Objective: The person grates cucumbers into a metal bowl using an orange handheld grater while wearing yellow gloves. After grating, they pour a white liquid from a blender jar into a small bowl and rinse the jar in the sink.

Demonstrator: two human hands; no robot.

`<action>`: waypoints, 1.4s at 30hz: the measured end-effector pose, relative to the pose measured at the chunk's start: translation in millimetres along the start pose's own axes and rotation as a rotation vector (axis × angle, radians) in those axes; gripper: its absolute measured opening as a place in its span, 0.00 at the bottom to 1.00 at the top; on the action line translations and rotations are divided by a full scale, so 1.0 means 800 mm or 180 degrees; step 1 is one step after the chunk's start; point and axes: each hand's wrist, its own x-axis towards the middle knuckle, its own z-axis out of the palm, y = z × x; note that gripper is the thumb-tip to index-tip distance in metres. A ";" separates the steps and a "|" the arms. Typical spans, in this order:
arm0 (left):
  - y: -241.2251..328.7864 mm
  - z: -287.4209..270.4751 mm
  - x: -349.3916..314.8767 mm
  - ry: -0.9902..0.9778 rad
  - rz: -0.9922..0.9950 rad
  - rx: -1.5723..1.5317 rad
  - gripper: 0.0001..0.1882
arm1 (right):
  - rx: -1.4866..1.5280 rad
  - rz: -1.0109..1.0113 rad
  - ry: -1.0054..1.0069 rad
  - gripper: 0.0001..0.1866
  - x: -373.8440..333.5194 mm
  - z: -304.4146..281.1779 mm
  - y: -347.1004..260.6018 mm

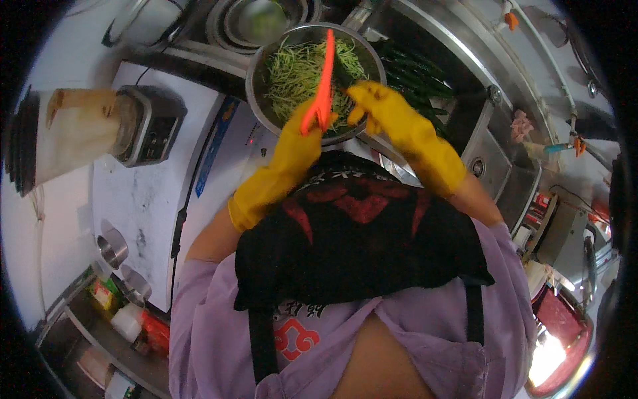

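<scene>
My left hand (300,136), in a yellow rubber glove, is closed round the lower end of an orange hand grater (324,83), which I see nearly edge-on. The grater stands up over a steel bowl (258,105) that holds a heap of pale green shreds (292,72). My right hand (382,110), gloved the same way, is over the bowl's right rim. Its fingers are loosely bent and apart, and I make out nothing held in them. Just right of the grater is a dark green patch in the bowl, too blurred to name.
Whole cucumbers (415,73) lie in the steel sink right of the bowl. Nested steel bowls (229,30) stand behind it. On the white counter (143,206) at left sit a blender-like appliance (156,125) and a steel cup (111,249). A tap pipe (555,73) runs along the right wall.
</scene>
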 end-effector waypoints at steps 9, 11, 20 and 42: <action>-0.007 -0.014 0.013 0.0123 0.0037 0.0765 0.20 | -0.0263 0.0033 -0.0483 0.23 0.003 0.009 -0.006; -0.017 0.002 -0.017 -0.0081 0.0818 0.0680 0.21 | -0.0001 -0.0514 0.0080 0.23 0.031 -0.021 0.010; -0.017 -0.019 -0.016 -0.0596 0.0151 0.0762 0.26 | 0.0224 0.0153 -0.0103 0.23 0.056 -0.032 0.018; -0.026 -0.010 0.020 0.0101 0.0373 0.0834 0.20 | 0.0070 0.0045 -0.0028 0.22 0.000 0.007 0.010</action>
